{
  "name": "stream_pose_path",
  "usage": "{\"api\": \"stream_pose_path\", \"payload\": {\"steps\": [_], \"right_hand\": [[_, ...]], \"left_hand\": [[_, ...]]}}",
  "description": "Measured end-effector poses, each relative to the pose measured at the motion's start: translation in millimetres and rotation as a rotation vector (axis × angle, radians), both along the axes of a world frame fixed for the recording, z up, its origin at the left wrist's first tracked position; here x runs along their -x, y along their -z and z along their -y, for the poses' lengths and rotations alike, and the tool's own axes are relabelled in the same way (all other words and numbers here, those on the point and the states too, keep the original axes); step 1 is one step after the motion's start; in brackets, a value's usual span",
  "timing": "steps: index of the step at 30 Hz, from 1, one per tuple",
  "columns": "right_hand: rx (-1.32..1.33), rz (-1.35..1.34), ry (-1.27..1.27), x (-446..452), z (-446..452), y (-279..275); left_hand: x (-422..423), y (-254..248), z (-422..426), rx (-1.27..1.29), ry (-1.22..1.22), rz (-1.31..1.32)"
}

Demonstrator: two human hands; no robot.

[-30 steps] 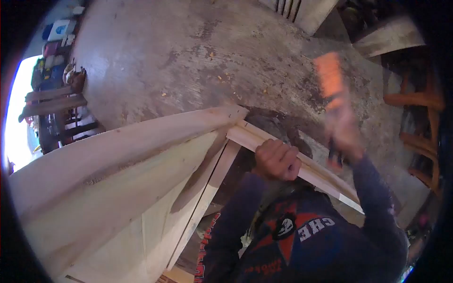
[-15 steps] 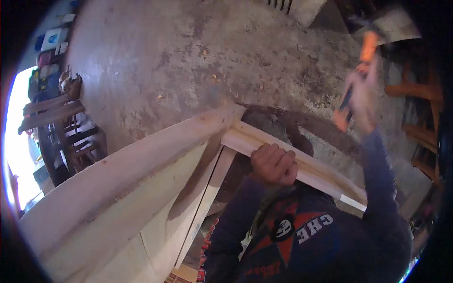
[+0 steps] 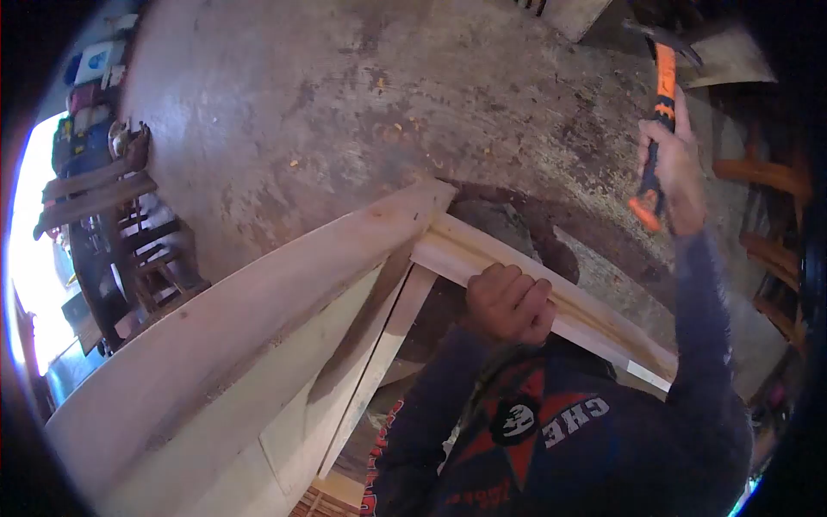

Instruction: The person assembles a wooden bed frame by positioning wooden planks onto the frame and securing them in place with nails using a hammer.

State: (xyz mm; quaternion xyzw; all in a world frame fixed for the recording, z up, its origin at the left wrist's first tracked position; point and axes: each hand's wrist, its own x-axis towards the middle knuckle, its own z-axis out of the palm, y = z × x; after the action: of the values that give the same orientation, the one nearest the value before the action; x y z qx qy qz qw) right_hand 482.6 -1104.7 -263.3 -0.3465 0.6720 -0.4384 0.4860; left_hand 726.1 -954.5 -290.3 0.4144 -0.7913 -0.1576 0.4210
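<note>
The floor point(image 3: 284, 103) is a worn grey-brown surface with dark stains, abraded patches and small pale scraps point(image 3: 294, 163) scattered across it. At the left edge of the room, a bright opening point(image 3: 36, 198) lies behind dark wooden pieces point(image 3: 99, 189), with a white container point(image 3: 96, 59) above them. At the right edge stands an orange-brown wooden frame point(image 3: 762, 175) with several rails; a pale board point(image 3: 732, 60) is located at the upper right. The workpiece, in the lower left and centre, is of pale, unpainted wood. Its broad curved plank point(image 3: 250, 280) meets a narrower rail point(image 3: 594, 323) at a corner; small dark marks show on the plank near this joint. The rail slopes down to the right, carries a lengthwise groove, and bears a white patch near its lower end. A light panel point(image 3: 284, 370) lies inside the plank. The hammer point(image 3: 665, 77), with an orange and black handle and a dark head, is raised at the upper right, well apart from the workpiece, head uppermost. The right grip point(image 3: 676, 164) is wrapped around the black section of the handle, its fingers folded. The left grip point(image 3: 510, 302) is clenched over the rail near its middle, knuckles facing up; the fingertips are hidden. Dark sleeves point(image 3: 702, 302) cover both arms.
</note>
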Motion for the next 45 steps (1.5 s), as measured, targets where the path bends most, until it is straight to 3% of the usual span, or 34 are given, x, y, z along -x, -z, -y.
{"api": "stream_pose_path", "payload": {"steps": [3,6,9,11,13,15,19,21,22,24,28,30,34,36,37,38,40,42,45], "right_hand": [[0.003,-0.048,-0.060,-21,-44,14],[-0.433,0.123,-1.134,-38,-80,-10],[-0.518,0.188,-1.076,-24,-46,1],[-0.404,0.113,-1.055,-20,-56,8],[-0.470,0.314,-0.549,-19,-65,-5],[-0.419,0.280,-0.466,1,-77,-10],[-0.505,0.691,-0.208,24,-144,9],[-0.208,0.588,-0.153,-15,-184,17],[-0.192,0.570,-0.212,-30,-186,14],[-0.039,0.473,-0.094,-52,-196,11],[0.112,0.286,-0.278,-79,-171,30],[0.180,0.147,-0.227,-90,-178,19],[0.167,0.063,-0.312,-83,-189,27],[0.227,-0.092,-0.232,-86,-194,36],[0.349,-0.280,-0.304,-68,-190,63],[0.333,-0.266,-0.343,-56,-180,83],[0.284,-0.249,-0.411,-57,-162,108],[0.215,-0.265,-0.500,-98,-152,127],[0.160,-0.275,-0.718,-169,-151,153]], "left_hand": [[3,3,1,0.038,-0.034,-0.042],[4,-2,-2,-0.008,-0.026,-0.013],[6,-1,1,0.021,-0.057,-0.005],[7,-2,3,0.031,-0.072,-0.019],[8,-1,6,0.051,-0.097,-0.027],[10,0,6,0.071,-0.122,-0.070],[12,0,5,0.113,-0.233,-0.127],[13,7,5,0.098,-0.250,-0.092],[15,10,6,0.132,-0.301,-0.103],[17,16,4,0.106,-0.343,-0.090],[-13,17,27,0.052,-0.432,-0.124],[-8,21,30,-0.046,-0.451,-0.132],[-4,24,32,0.001,-0.466,-0.196],[-6,29,44,-0.098,-0.396,-0.853],[-10,31,35,-0.266,-0.379,-1.054],[-20,34,14,-0.418,-0.395,-1.244],[-66,44,-38,-0.066,-0.393,-0.850],[-108,28,-104,-0.417,-0.373,-0.943],[-179,14,-197,-0.428,-0.604,-0.892]]}}
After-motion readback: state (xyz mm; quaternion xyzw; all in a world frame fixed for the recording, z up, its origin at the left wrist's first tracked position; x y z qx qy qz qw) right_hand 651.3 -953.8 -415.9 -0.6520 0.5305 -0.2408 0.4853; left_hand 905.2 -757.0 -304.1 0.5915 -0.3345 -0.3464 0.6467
